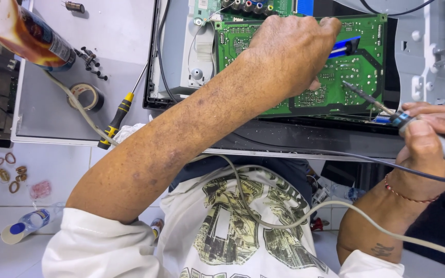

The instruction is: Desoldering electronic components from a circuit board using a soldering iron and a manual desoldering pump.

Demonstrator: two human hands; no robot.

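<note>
Left hand [289,54] hides much of the green circuit board [359,67].

A tall can with a brown, orange and white label [27,35] stands far left. A clear plastic bottle with a blue cap [27,224] lies near left.

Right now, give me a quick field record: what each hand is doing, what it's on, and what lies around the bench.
left hand: pressed flat on the green circuit board
right hand: gripping a soldering iron, tip on the board's lower right area
board: lies in an opened grey chassis
left of bench: yellow-handled screwdriver, tape roll, black screws, spray can
floor: plastic bottle, rubber bands
</note>
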